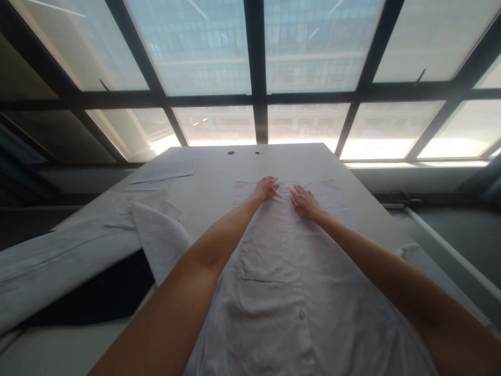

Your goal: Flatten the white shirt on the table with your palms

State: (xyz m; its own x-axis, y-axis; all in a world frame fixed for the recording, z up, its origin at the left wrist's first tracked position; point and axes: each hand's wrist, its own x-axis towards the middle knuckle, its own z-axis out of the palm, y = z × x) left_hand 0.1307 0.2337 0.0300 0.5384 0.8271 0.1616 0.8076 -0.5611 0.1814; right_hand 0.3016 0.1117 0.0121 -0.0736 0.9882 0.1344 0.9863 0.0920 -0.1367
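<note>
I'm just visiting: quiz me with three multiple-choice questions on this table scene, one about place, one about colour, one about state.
1. Where do both hands rest?
A. on the shirt's far edge
B. on the window frame
C. on the paper sheets

2. What colour is the shirt?
A. red
B. white
C. black

3. How is the shirt lying?
A. rolled up
B. hanging
C. spread flat, buttoned

Answers:
1 A: left hand and right hand press the shirt near its far edge.
2 B: the cloth is white.
3 C: it lies flat on the table, its button row closed.
</note>
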